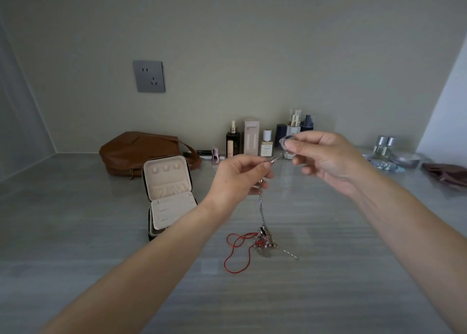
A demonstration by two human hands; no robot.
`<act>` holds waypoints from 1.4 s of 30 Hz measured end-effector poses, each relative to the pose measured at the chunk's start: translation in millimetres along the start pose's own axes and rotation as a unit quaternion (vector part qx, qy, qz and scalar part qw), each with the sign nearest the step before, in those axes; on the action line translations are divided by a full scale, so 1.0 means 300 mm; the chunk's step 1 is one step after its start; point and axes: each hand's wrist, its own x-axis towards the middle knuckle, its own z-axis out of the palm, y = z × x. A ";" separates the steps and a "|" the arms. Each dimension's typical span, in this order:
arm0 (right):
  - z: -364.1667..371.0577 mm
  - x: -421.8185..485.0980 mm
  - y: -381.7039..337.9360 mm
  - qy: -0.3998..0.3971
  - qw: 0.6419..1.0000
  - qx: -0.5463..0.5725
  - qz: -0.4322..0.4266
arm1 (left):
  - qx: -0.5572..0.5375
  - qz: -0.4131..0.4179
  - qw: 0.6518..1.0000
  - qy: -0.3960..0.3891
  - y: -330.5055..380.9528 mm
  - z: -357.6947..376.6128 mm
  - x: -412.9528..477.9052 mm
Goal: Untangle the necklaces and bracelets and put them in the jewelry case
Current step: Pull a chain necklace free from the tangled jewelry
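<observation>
While left hand and right hand are each pinching the chain, it is hanging toward 6 o'clock into the tangle; case sitting at their 9 o'clock.

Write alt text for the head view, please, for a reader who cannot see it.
The left hand and right hand, raised over a grey table, pinch a silver chain that hangs down into a tangle with a red cord. An open jewelry case stands at the left, before a brown bag.
</observation>
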 end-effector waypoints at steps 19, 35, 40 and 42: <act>0.044 0.023 -0.164 0.060 0.985 -0.018 -0.162 | 0.119 -0.061 0.985 -0.109 -0.058 0.035 0.001; 0.055 0.049 -0.181 0.059 0.983 -0.056 -0.166 | 0.151 -0.100 0.966 -0.183 -0.062 0.021 -0.020; 0.041 0.043 -0.200 0.067 0.984 -0.017 -0.163 | 0.193 -0.113 0.954 -0.201 -0.077 0.033 -0.041; 0.035 0.042 -0.196 0.066 0.984 -0.013 -0.163 | 0.162 -0.119 0.957 -0.211 -0.086 0.030 -0.048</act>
